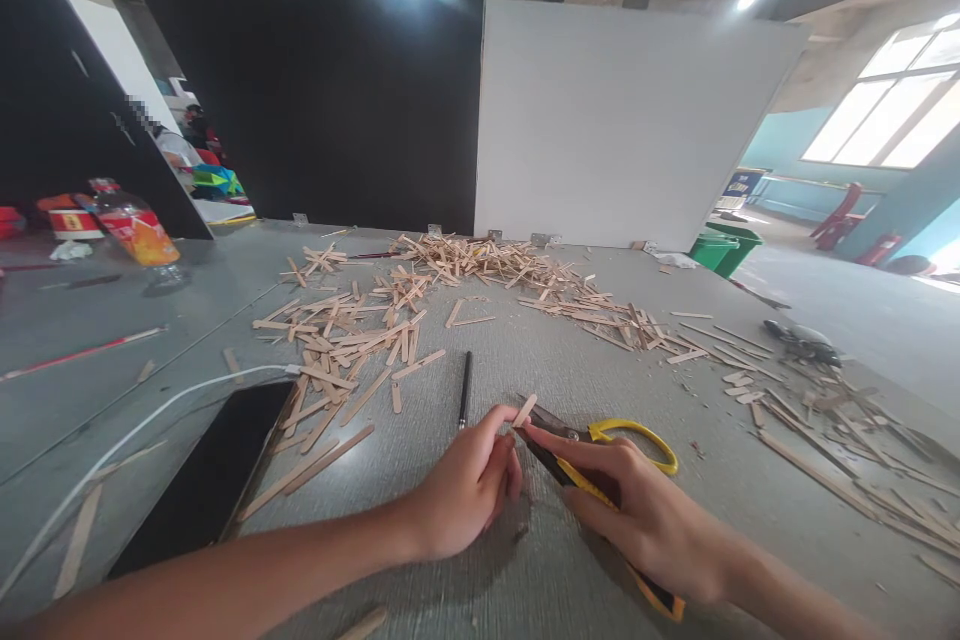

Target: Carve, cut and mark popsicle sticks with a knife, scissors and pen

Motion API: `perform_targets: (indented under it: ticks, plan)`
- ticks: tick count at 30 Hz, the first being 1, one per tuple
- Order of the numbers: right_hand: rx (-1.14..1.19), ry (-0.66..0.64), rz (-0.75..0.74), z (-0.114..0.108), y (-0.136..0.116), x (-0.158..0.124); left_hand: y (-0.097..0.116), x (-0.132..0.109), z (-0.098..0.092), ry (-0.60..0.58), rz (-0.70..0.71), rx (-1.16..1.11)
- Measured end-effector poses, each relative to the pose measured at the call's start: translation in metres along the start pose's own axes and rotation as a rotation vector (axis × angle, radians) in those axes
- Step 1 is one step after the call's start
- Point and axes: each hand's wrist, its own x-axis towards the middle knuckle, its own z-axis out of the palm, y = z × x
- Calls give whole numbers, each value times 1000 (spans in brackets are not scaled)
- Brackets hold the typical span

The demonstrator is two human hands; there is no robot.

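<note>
Left hand (465,480): fingers pinched on a short stick (527,408), its upper end poking out above the fingertips. Right hand (652,510): fingers closed around a yellow-black cutter (589,483), index tip just beside the stick. Scissors (641,433) lie past the right hand on the tabletop (397,455); pen (466,390) beyond the left; phone (206,475) farther left; loose sticks (480,265) heaped ahead.

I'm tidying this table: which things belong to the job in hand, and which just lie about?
Likely for the job: wooden piece at the left hand and right hand; black-yellow tool under the right; scissors; loose sticks.

Probably lying about: phone; white cable; drink bottle.
</note>
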Motion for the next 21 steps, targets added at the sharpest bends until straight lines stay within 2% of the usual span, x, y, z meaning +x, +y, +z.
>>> perform_targets:
  ticks: [3, 6, 9, 11, 14, 16, 19, 21]
  plan:
    - [144, 11, 123, 2, 5, -1, -2, 0, 0, -2, 2, 9]
    - [420, -44, 259, 7, 12, 0, -3, 1, 1, 1, 11, 15]
    - [554, -110, 284, 9, 15, 1, -2, 1, 1, 8, 12, 3]
    - [415, -68, 211, 8, 12, 2, -1, 2, 2, 8, 8, -13]
    - [57, 5, 7, 5, 3, 2, 0, 2, 2, 9, 2, -23]
    - [-87, 6, -71, 3, -1, 1, 1, 1, 2, 24, 1, -30]
    - [-142, 38, -58, 5, 1, -1, 0, 1, 2, 49, 4, -48]
    - [-99, 108, -36, 9, 7, -2, 0, 1, 2, 70, 8, -47]
